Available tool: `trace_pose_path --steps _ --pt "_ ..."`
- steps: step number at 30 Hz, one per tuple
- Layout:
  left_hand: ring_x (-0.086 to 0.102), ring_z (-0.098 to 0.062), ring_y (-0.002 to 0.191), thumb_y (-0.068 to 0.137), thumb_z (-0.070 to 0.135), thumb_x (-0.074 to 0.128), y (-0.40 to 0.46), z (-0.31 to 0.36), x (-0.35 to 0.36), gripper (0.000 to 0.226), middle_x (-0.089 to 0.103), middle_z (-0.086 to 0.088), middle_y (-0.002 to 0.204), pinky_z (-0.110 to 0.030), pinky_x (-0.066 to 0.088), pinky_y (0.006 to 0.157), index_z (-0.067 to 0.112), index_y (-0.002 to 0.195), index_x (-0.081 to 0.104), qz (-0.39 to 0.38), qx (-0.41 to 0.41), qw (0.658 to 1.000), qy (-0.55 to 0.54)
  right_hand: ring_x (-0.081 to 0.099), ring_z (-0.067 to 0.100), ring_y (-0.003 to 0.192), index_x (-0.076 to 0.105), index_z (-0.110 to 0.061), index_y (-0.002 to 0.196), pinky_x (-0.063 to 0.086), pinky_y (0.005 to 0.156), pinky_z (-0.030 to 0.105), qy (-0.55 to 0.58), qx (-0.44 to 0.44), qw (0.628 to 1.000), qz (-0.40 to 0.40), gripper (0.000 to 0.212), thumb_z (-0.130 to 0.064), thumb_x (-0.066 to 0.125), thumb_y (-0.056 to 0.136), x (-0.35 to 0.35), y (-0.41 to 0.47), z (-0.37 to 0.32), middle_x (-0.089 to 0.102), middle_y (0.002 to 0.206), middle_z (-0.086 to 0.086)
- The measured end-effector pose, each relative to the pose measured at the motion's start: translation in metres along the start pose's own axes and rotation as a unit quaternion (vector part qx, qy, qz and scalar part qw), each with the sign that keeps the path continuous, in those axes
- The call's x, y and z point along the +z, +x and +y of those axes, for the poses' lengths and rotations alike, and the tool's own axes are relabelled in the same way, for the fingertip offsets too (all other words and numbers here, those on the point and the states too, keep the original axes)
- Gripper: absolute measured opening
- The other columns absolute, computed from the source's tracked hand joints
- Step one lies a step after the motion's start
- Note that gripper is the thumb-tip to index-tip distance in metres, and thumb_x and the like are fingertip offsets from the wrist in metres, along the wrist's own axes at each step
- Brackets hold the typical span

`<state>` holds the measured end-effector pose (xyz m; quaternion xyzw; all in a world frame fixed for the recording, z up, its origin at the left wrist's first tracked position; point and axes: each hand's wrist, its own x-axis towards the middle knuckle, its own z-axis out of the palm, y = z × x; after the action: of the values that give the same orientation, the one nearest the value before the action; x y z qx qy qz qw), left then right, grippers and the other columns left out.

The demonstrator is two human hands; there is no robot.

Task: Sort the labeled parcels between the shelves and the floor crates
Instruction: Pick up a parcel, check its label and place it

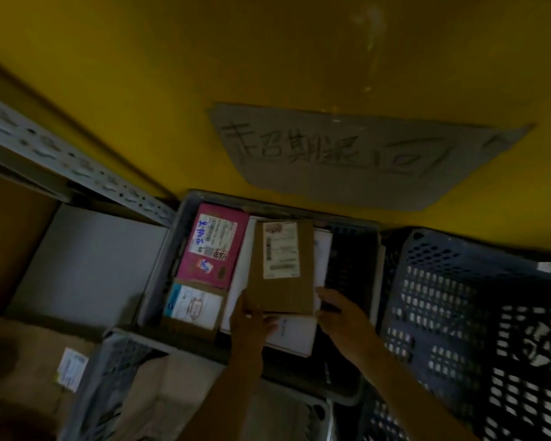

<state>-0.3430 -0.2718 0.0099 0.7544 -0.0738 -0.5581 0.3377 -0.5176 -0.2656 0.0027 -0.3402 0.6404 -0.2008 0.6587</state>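
A flat brown cardboard parcel (283, 294) with a white label sits over the middle of a grey floor crate (159, 268). My left hand (252, 326) grips its near left corner. My right hand (341, 313) touches its near right edge, fingers curled. Under it lies a white parcel (295, 335). A pink labeled box (213, 246) and a brown box with a white label (194, 308) lie in the crate's left side.
A dark blue perforated crate (471, 316) stands to the right. Another grey crate (115, 386) is in front, holding a pale bag. A metal shelf rail (67, 163) runs at left. A handwritten cardboard sign (357, 154) hangs on the yellow wall.
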Motion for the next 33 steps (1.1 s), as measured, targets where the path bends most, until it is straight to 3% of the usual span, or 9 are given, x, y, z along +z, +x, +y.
trace_pose_path --steps 3,5,8,11,16,22,26,29,33 --pt "0.063 -0.035 0.084 0.1 0.004 0.044 0.045 0.014 -0.035 0.033 0.063 -0.018 0.108 -0.039 0.055 0.063 0.014 0.131 0.051 0.118 0.043 0.992 0.012 0.056 0.017 0.107 0.056 -0.027 0.121 0.052 0.086 0.033 0.033 0.03 0.998 -0.043 0.031 -0.007 0.054 0.097 0.012 0.007 -0.005 0.056 0.12 -0.003" --pt "0.064 -0.034 0.091 0.101 0.01 0.045 0.069 0.026 -0.058 0.03 0.061 -0.017 0.114 -0.038 0.057 0.063 0.019 0.128 0.053 0.16 0.076 0.983 0.035 0.059 0.02 0.101 0.059 -0.025 0.109 0.05 0.074 0.03 0.057 0.038 0.996 -0.05 0.026 -0.003 0.055 0.095 0.016 0.003 -0.012 0.059 0.116 0.0" --pt "0.06 -0.035 0.1 0.098 0.018 0.044 0.101 0.038 -0.082 0.028 0.06 -0.011 0.11 -0.05 0.056 0.084 0.024 0.124 0.05 0.204 0.076 0.972 0.083 0.062 0.017 0.096 0.061 -0.024 0.101 0.05 0.068 0.028 0.066 0.034 0.995 -0.072 0.023 -0.003 0.053 0.095 0.017 0.001 -0.022 0.061 0.111 -0.003" --pt "0.057 -0.043 0.108 0.093 0.012 0.045 0.107 0.058 -0.096 0.05 0.048 -0.014 0.133 -0.057 0.057 0.081 0.021 0.141 0.04 0.233 0.073 0.964 0.1 0.063 0.018 0.098 0.061 -0.025 0.101 0.05 0.069 0.028 0.062 0.032 0.995 -0.072 0.023 -0.004 0.051 0.096 0.023 0.001 -0.032 0.062 0.112 -0.002" --pt "0.046 -0.043 0.13 0.072 0.068 0.06 0.141 0.031 -0.11 0.095 0.038 -0.015 0.148 -0.063 0.045 0.099 0.026 0.149 0.022 0.228 0.035 0.967 0.105 0.063 0.017 0.101 0.063 -0.024 0.103 0.051 0.077 0.028 0.059 -0.001 0.997 -0.051 0.021 -0.007 0.052 0.096 0.032 -0.007 -0.048 0.065 0.113 0.0" --pt "0.046 -0.027 0.13 0.093 0.031 0.062 -0.008 0.069 -0.079 0.063 0.043 -0.004 0.146 -0.048 0.039 0.11 0.028 0.148 0.032 0.086 0.1 0.99 0.05 0.063 0.023 0.108 0.065 -0.02 0.106 0.053 0.086 0.031 0.054 -0.083 0.994 -0.05 0.023 -0.004 0.052 0.096 0.076 -0.044 -0.103 0.067 0.113 0.003" --pt "0.038 -0.016 0.134 0.094 0.029 0.062 -0.081 0.082 -0.121 0.064 0.033 -0.001 0.152 -0.034 0.035 0.111 0.028 0.149 0.029 -0.003 0.166 0.986 0.026 0.063 0.023 0.11 0.065 -0.021 0.105 0.051 0.099 0.042 0.01 -0.156 0.984 -0.086 0.027 -0.002 0.048 0.097 0.132 -0.093 -0.15 0.067 0.113 0.001" --pt "0.047 -0.012 0.122 0.089 0.03 0.065 -0.145 0.104 -0.175 0.05 0.05 0.008 0.128 -0.023 0.041 0.096 0.029 0.134 0.043 -0.025 0.2 0.979 -0.044 0.063 0.022 0.111 0.062 -0.014 0.12 0.052 0.098 0.04 -0.021 -0.223 0.967 -0.124 0.032 0.001 0.045 0.097 0.18 -0.142 -0.18 0.068 0.115 0.002" --pt "0.063 0.0 0.098 0.07 0.036 0.066 -0.234 0.116 -0.285 0.044 0.067 0.014 0.103 -0.021 0.049 0.089 0.027 0.11 0.052 -0.032 0.283 0.953 -0.099 0.067 0.029 0.103 0.064 -0.017 0.115 0.053 0.089 0.055 -0.017 -0.332 0.926 -0.177 0.023 -0.008 0.051 0.099 0.267 -0.243 -0.211 0.07 0.108 0.007"
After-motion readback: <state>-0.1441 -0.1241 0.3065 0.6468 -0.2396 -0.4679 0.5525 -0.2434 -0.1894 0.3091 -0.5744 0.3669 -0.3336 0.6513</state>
